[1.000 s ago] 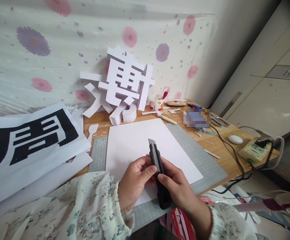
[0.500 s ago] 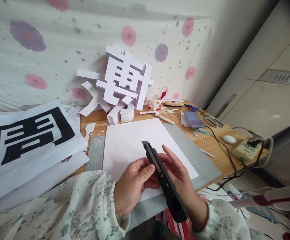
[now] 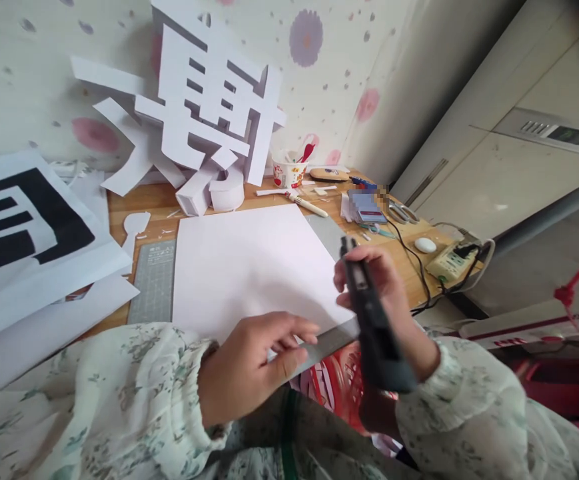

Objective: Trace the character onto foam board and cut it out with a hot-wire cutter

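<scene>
My right hand [image 3: 382, 283] is wrapped round a black utility knife [image 3: 369, 320], raised near the right corner of the paper. The knife's tip points away from me, and I cannot make out a blade there. My left hand [image 3: 259, 357] hovers at the near edge of a blank white sheet [image 3: 244, 260], its fingers loosely stretched with nothing between them. Under the sheet lies a grey cutting mat [image 3: 152, 287], showing along the left side and the near edge.
White three-dimensional paper characters [image 3: 209, 100] lean on the wall behind. A sheet with a black printed character [image 3: 44, 207] lies left. Farther back stand a paper cup [image 3: 289, 172], a pen [image 3: 309, 204] and a phone [image 3: 369, 205]. At right are a power strip [image 3: 452, 261] and cables.
My left hand has let go of the utility knife and moved down and left. My right hand has carried the knife to the right. The view has shifted right and down.
</scene>
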`<state>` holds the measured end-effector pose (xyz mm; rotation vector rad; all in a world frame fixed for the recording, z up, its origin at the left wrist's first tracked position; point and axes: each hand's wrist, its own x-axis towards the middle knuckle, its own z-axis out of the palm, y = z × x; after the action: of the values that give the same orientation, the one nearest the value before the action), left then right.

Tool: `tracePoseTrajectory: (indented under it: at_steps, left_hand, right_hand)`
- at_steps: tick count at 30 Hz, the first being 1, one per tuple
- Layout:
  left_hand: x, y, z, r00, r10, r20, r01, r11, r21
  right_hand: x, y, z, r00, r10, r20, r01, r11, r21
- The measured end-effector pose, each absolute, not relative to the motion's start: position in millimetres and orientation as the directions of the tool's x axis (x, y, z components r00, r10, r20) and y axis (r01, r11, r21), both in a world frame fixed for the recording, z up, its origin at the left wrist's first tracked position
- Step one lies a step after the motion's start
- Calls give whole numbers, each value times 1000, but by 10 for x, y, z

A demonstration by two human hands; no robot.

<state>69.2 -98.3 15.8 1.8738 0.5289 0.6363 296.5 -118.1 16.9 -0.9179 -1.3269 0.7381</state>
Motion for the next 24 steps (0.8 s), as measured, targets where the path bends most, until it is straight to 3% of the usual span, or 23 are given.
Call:
tracePoseTrajectory:
  at_steps: [2,5,9,13,18,21,24]
  left_hand:
    - [681,-998,126,853,445,274,85,-635,768]
    - [682,-1000,49,924,297,241,164,-877,452]
    - [707,-1005,-14,939,322,120,287,-927,241]
    - [714,-1035,-1,937,337,94,318,-932,176]
    - [679,-988,15,897,380,224,315,-907,279]
    - [668,-917,32,798,501,333,298,-810,505]
    - [681,-872,60,652,715,252,270,-530,804]
  right_hand:
    - [3091,-1182,211,213,894,395,-77,418,-905]
    - [3198,-1207,181,271,913,304,-196,361,-912]
    - [3196,-1265,-31,326,933,151,-238,236,-942]
    - [3158,-1292,-161,420,905,65,-203,163,-965]
    - [3113,-1276,11,525,845,103,-345,322,-882]
    - [3032,-1270,185,453,888,78,-466,311,-828]
    - [2895,-1276,307,358,932,50,-561,258,-786]
